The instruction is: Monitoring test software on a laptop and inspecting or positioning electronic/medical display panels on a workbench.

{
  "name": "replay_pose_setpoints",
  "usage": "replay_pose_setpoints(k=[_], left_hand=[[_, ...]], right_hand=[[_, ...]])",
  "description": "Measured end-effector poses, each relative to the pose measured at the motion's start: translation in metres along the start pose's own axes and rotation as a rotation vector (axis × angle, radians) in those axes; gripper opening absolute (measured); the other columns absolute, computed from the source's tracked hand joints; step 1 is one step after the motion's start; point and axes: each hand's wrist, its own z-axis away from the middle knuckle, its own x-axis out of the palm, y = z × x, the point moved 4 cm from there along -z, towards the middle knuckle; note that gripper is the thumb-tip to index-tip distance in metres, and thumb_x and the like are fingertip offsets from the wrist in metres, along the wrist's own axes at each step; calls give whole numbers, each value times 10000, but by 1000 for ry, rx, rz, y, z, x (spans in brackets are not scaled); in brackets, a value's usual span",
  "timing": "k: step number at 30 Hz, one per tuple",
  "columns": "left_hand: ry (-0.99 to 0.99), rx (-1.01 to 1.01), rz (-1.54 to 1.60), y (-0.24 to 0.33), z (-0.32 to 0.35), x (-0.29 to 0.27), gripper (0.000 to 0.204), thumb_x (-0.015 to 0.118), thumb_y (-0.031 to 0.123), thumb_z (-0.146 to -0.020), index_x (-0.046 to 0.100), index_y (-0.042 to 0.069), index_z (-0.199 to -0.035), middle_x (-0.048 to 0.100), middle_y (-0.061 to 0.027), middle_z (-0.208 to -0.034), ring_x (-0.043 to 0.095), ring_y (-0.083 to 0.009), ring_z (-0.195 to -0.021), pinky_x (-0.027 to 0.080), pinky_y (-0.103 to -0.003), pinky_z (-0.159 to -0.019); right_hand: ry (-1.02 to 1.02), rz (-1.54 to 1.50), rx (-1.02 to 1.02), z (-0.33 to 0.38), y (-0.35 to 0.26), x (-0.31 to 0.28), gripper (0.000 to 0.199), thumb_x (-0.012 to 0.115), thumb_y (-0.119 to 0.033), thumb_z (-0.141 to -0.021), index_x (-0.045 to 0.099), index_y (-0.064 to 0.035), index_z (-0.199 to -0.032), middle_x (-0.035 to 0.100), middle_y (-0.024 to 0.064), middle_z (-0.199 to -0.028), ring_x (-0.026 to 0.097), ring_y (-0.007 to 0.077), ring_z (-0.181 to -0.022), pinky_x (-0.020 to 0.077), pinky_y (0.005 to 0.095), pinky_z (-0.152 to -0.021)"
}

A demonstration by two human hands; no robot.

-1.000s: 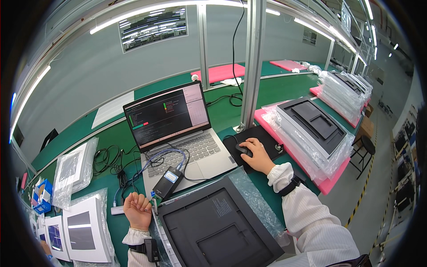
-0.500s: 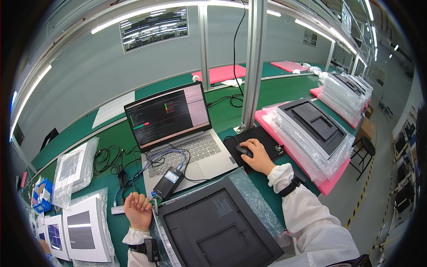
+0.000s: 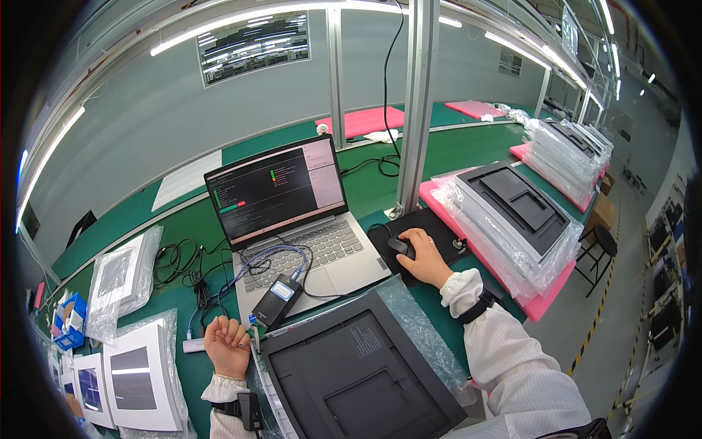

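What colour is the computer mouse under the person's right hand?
The computer mouse is black; it shows best in the head view.

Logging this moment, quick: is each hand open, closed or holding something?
Left hand: closed, curled beside the black panel; whether it grips anything cannot be told.
Right hand: holding the black mouse.

Green tabletop (image 3: 438, 311) lies free between the right hand (image 3: 423, 256) and bubble wrap (image 3: 420, 329); wrapped panels (image 3: 497, 223) bar the right, a post (image 3: 417, 110) beyond.

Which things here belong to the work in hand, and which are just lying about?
Apparently in use:
mouse under the right hand
open laptop
cabled black box
dark panel beside the left hand

Apparently just lying about:
blue bin
stool
cardboard box
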Motion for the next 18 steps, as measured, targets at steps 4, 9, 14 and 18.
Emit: replay_pose_setpoints(k=[4, 9, 14, 18], left_hand=[[-7, -2, 9, 0, 0, 0, 330, 458, 262, -960, 377, 113, -676, 276, 23, -564, 276, -98, -496, 269, -264, -480], [-9, -3, 8, 0, 0, 0, 329, 455, 257, -960, 378, 112, -676, 279, 21, -564, 277, -99, -496, 269, -264, -480], [4, 0, 4, 0, 0, 0, 356, 443, 293, -971, 375, 111, -672, 275, 21, -559, 273, -100, -489, 263, -264, -472], [47, 17, 27, -1, 1, 5, 478, 364, 453, -994, 360, 105, -667, 266, 19, -553, 257, -97, -484, 244, -263, -458]], right_hand=[[-11, -8, 9, 0, -2, -1, 464, 676, -204, -770, 529, -50, -1181, 488, 159, -1212, 509, 383, -1087, 417, 447, -958], [-15, 1, 13, 1, -2, -1, 478, 674, -201, -772, 533, -51, -1204, 483, 159, -1228, 504, 382, -1101, 412, 444, -971], [-12, -12, 16, 1, -2, -1, 474, 675, -201, -772, 540, -52, -1201, 479, 160, -1236, 501, 381, -1111, 409, 443, -978], [-10, -9, 8, 1, -2, -1, 475, 676, -203, -772, 541, -52, -1201, 477, 162, -1239, 502, 381, -1110, 409, 444, -978]])
